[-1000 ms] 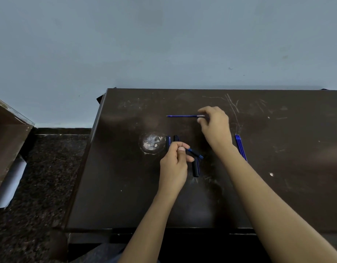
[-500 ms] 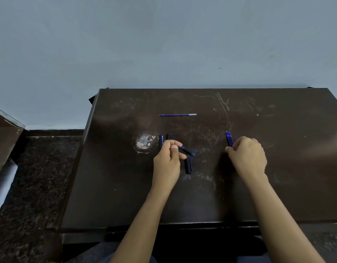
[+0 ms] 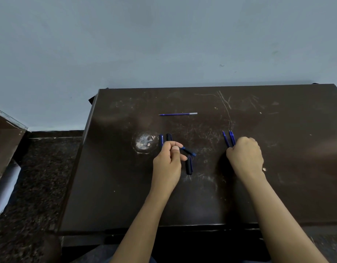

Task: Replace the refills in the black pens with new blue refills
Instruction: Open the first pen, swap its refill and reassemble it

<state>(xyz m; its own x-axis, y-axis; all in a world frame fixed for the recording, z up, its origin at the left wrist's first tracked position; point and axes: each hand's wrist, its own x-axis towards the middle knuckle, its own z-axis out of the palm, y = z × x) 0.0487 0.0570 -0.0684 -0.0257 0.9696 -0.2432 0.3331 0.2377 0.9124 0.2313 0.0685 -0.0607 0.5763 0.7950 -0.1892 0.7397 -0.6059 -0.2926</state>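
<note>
Dark brown table (image 3: 277, 186), glossy top, heavily scratched, with a worn whitish round patch (image 3: 144, 144) left of centre. The left hand (image 3: 168, 162) is at frame centre, fingers curled, thumb and fingertips pinching a thin black pen barrel (image 3: 188, 151) with a blue tip that points lower right, held tilted just above the table. Just under that tip lies a short black cylindrical pen piece (image 3: 189, 166), flat on the table, running top to bottom in the frame. Behind the left fingers two more pens show their upper ends, side by side: a blue-labelled pen (image 3: 161, 140) with pale print and a plain black pen (image 3: 169, 137). The right hand (image 3: 245, 154), right of centre, is knuckles up, fingers curled onto the near ends of a small fan of slim blue refills (image 3: 229, 138) with pointed tips aimed at the top of the frame; cannot tell whether it actually grips them, the fingertips are hidden. One single blue refill (image 3: 178, 114) with a pale clear end lies level, alone, above centre and well apart from both hands. Matte blue-grey wall (image 3: 163, 44) fills the top. Dark speckled stone floor (image 3: 40, 177) at lower left, with a brown board (image 3: 4, 139) and a white sheet (image 3: 6, 186) at the left edge.
</note>
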